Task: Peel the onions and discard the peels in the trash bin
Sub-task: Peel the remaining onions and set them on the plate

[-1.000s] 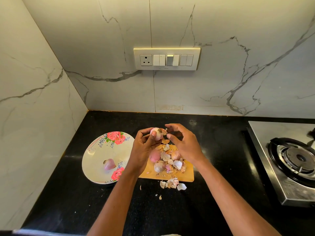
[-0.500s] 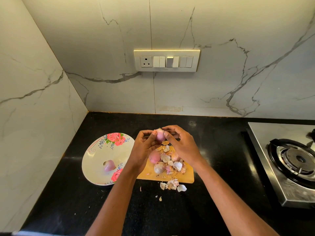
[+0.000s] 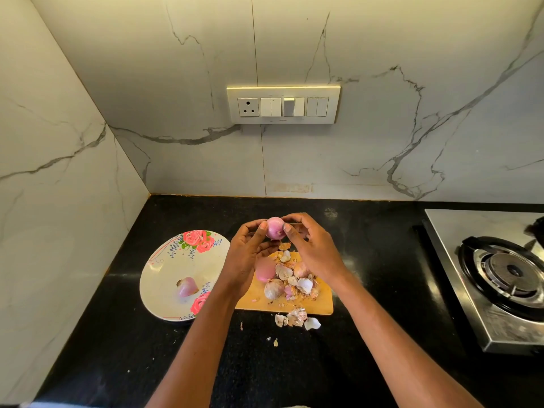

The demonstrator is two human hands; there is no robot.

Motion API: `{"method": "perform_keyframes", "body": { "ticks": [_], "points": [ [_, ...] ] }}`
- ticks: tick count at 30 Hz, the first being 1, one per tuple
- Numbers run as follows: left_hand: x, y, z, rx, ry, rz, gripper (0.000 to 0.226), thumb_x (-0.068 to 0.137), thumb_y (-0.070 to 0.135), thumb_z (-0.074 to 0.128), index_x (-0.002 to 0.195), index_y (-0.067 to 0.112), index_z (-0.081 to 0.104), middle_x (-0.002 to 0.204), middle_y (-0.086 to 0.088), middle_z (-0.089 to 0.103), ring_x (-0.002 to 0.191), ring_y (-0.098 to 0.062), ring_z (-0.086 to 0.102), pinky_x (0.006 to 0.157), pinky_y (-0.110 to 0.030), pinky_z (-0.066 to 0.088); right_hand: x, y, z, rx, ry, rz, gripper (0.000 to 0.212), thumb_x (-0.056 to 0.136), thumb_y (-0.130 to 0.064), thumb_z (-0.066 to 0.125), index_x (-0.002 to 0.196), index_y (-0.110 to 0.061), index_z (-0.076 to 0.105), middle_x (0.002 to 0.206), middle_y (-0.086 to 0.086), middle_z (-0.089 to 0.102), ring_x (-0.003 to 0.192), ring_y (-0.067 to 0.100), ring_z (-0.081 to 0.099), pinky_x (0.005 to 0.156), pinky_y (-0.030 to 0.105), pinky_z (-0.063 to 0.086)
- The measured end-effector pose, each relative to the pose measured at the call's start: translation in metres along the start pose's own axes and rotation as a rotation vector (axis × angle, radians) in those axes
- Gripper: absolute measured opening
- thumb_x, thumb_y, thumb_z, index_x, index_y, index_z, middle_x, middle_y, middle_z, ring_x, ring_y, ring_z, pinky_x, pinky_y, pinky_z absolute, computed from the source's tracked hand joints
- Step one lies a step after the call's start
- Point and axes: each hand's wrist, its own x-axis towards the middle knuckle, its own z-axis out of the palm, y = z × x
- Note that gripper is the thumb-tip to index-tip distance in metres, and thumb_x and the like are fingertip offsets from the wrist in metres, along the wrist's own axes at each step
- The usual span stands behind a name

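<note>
Onion (image 3: 275,228) — held in the air above the far edge of the board (image 3: 319,304), between my two hands. My left hand (image 3: 245,254) grips it from the left, thumb and fingers curled round it; my right hand (image 3: 312,248) pinches its right side with the fingertips. Root end points down toward the board, so its long axis runs roughly upright. Both hands touch it; neither is nearer.

Peels (image 3: 294,316) — loose on the board and on the counter (image 3: 368,260) just in front of it.

Plate (image 3: 164,278) — left of the board, one peeled onion on it. Trash bin not in view.
</note>
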Motion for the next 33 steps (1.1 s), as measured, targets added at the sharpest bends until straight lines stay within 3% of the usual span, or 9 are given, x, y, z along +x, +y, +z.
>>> {"method": "perform_keyframes", "body": {
  "ticks": [4, 7, 14, 17, 20, 24, 27, 30, 33],
  "points": [
    [-0.002, 0.001, 0.001, -0.032, 0.005, -0.010, 0.028, 0.094, 0.038, 0.056, 0.117, 0.025, 0.067, 0.111, -0.004, 0.076, 0.106, -0.024, 0.073, 0.093, -0.033, 0.058, -0.002, -0.003, -0.001, -0.029, -0.035, -0.016, 0.038, 0.094, -0.049, 0.063, 0.129, -0.035, 0.063, 0.123, -0.018, 0.064, 0.109, -0.007, 0.059, 0.087, 0.010, 0.050],
    [-0.004, 0.000, 0.003, -0.033, 0.012, -0.018, 0.038, 0.088, 0.043, 0.059, 0.118, 0.023, 0.067, 0.114, -0.008, 0.075, 0.107, -0.026, 0.072, 0.093, -0.032, 0.058, -0.003, -0.001, -0.001, -0.025, -0.001, -0.059, 0.036, 0.091, -0.039, 0.072, 0.127, -0.036, 0.064, 0.123, -0.014, 0.065, 0.110, -0.003, 0.061, 0.089, 0.013, 0.052],
    [-0.003, 0.000, 0.005, -0.137, 0.001, -0.056, 0.050, 0.085, 0.036, 0.066, 0.128, 0.013, 0.059, 0.120, -0.014, 0.071, 0.106, -0.027, 0.073, 0.093, -0.034, 0.060, -0.004, 0.002, 0.003, 0.053, 0.192, -0.146, 0.017, 0.087, -0.013, 0.076, 0.104, -0.013, 0.077, 0.106, -0.003, 0.073, 0.101, 0.007, 0.069, 0.088, 0.022, 0.058],
    [-0.004, -0.001, 0.006, -0.110, -0.003, -0.029, 0.049, 0.087, 0.033, 0.066, 0.129, 0.011, 0.056, 0.121, -0.015, 0.070, 0.105, -0.026, 0.074, 0.091, -0.034, 0.061, -0.007, 0.003, 0.006, -0.036, 0.238, -0.192, 0.014, 0.090, -0.013, 0.074, 0.104, -0.012, 0.075, 0.102, -0.004, 0.073, 0.098, 0.005, 0.068, 0.084, 0.017, 0.056],
    [-0.004, -0.003, 0.008, -0.110, 0.003, -0.019, 0.041, 0.094, 0.026, 0.064, 0.129, 0.007, 0.055, 0.121, -0.016, 0.069, 0.104, -0.026, 0.074, 0.087, -0.031, 0.061, -0.009, 0.003, 0.009, -0.120, 0.306, -0.214, 0.015, 0.094, -0.014, 0.070, 0.108, -0.011, 0.073, 0.101, -0.004, 0.072, 0.093, -0.007, 0.064, 0.081, 0.008, 0.051],
    [-0.004, -0.004, 0.012, -0.075, -0.011, 0.022, 0.038, 0.096, 0.027, 0.063, 0.129, 0.010, 0.056, 0.122, -0.014, 0.069, 0.106, -0.026, 0.073, 0.088, -0.031, 0.061, -0.009, 0.001, 0.011, -0.110, 0.342, -0.151, 0.014, 0.098, -0.015, 0.065, 0.110, -0.012, 0.072, 0.099, -0.006, 0.070, 0.090, -0.010, 0.063, 0.077, 0.006, 0.049],
    [-0.006, -0.003, 0.013, -0.035, -0.019, 0.061, 0.043, 0.089, 0.034, 0.065, 0.128, 0.015, 0.059, 0.124, -0.011, 0.068, 0.109, -0.025, 0.072, 0.089, -0.031, 0.060, -0.009, -0.001, 0.011, -0.009, 0.323, -0.054, 0.012, 0.102, -0.020, 0.059, 0.109, -0.016, 0.068, 0.097, -0.012, 0.070, 0.093, -0.004, 0.066, 0.077, 0.012, 0.053],
    [-0.005, -0.004, 0.009, -0.066, -0.012, 0.052, 0.043, 0.088, 0.033, 0.066, 0.127, 0.016, 0.060, 0.125, -0.011, 0.068, 0.108, -0.024, 0.072, 0.088, -0.030, 0.059, -0.007, -0.001, 0.006, 0.267, 0.293, 0.060, 0.017, 0.106, -0.023, 0.049, 0.114, -0.012, 0.059, 0.100, -0.001, 0.075, 0.095, 0.011, 0.074, 0.085, 0.027, 0.060],
    [-0.004, -0.005, 0.007, -0.018, 0.019, 0.082, 0.044, 0.085, 0.034, 0.069, 0.125, 0.021, 0.060, 0.126, -0.008, 0.068, 0.114, -0.023, 0.069, 0.091, -0.032, 0.059, -0.007, 0.004, 0.008, 0.208, 0.249, 0.066, 0.021, 0.107, -0.028, 0.045, 0.113, -0.014, 0.059, 0.103, 0.001, 0.074, 0.095, 0.012, 0.074, 0.086, 0.033, 0.061]
  ]
}}
